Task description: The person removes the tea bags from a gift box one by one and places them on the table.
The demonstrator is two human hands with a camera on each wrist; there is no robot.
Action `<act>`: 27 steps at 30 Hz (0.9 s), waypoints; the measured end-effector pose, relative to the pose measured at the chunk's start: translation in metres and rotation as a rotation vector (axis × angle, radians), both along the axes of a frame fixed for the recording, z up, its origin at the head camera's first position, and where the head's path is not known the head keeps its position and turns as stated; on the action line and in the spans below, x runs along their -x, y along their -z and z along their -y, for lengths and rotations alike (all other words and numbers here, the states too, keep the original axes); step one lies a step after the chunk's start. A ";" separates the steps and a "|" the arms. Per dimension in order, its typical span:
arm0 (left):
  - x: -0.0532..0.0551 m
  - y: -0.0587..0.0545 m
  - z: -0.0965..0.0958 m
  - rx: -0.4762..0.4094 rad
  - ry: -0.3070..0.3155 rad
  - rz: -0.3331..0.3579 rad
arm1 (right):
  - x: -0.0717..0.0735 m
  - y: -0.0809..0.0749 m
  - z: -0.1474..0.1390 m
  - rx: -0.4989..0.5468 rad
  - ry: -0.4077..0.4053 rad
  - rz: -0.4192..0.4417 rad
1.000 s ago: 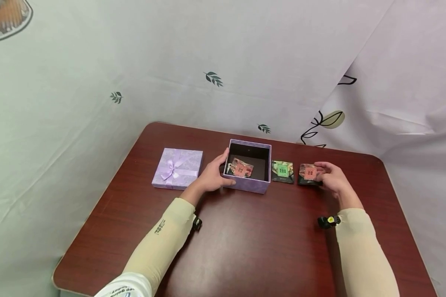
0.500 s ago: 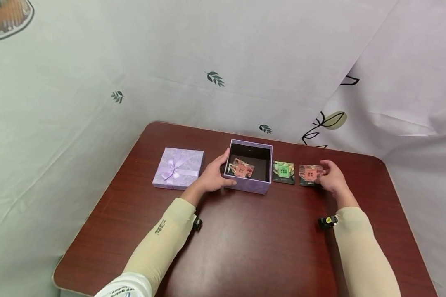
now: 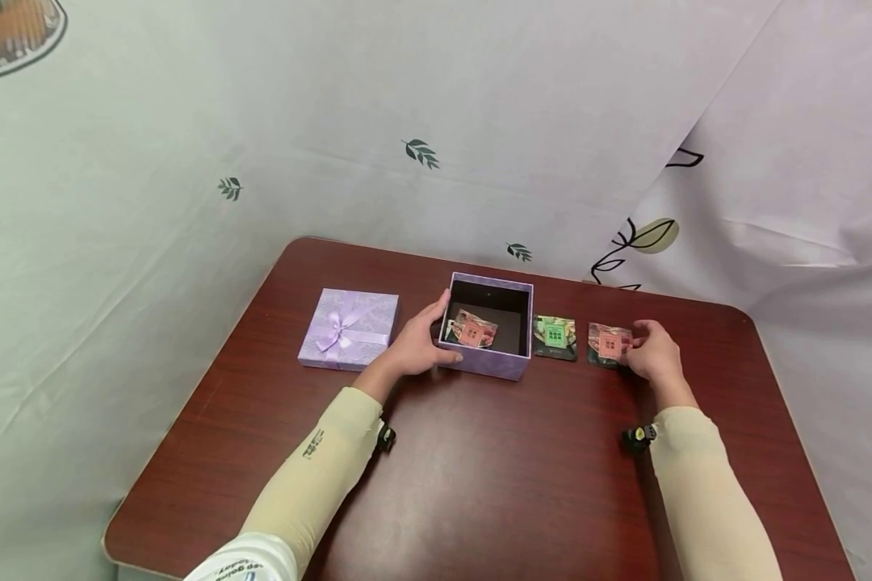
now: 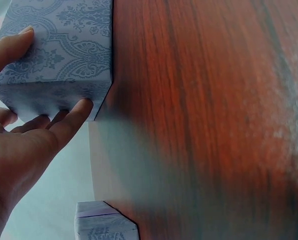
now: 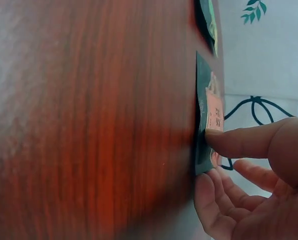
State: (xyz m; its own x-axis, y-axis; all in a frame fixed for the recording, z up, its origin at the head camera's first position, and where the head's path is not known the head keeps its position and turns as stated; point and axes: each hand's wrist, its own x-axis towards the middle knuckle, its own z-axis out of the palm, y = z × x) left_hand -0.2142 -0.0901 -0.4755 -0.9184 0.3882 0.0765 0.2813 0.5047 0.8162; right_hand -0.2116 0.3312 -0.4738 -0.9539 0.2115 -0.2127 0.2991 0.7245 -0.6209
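One dark packet (image 3: 607, 347) bears a salmon-pink label (image 5: 215, 111).

Purple patterned box (image 3: 483, 363) stood upright, its top open, left hand (image 3: 416, 343) gripping its left side; red-labelled sachet (image 3: 474, 330) lay inside. Second red-labelled sachet (image 3: 606, 343), well right of the box, was pinched at its right edge by the right hand (image 3: 654, 353).

The table (image 3: 509, 460) has a reddish-brown wood-grain top with rounded corners and a soft sheen. Directly on it, in a row toward the far edge, lie from left to right a lilac lid (image 3: 349, 332) tied with a ribbon bow, an open purple box (image 3: 492, 365), a green-labelled packet (image 3: 555, 334) just beside it, and a red-labelled packet (image 3: 606, 344).
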 end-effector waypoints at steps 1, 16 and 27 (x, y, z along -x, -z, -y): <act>0.000 0.000 0.000 0.000 0.001 -0.002 | 0.000 0.000 0.000 -0.005 0.003 0.000; 0.000 -0.001 0.001 -0.005 -0.003 -0.009 | -0.005 -0.023 0.014 -0.058 0.028 -0.068; 0.001 0.001 0.001 0.005 -0.002 0.000 | -0.003 -0.043 0.042 -0.073 0.005 -0.146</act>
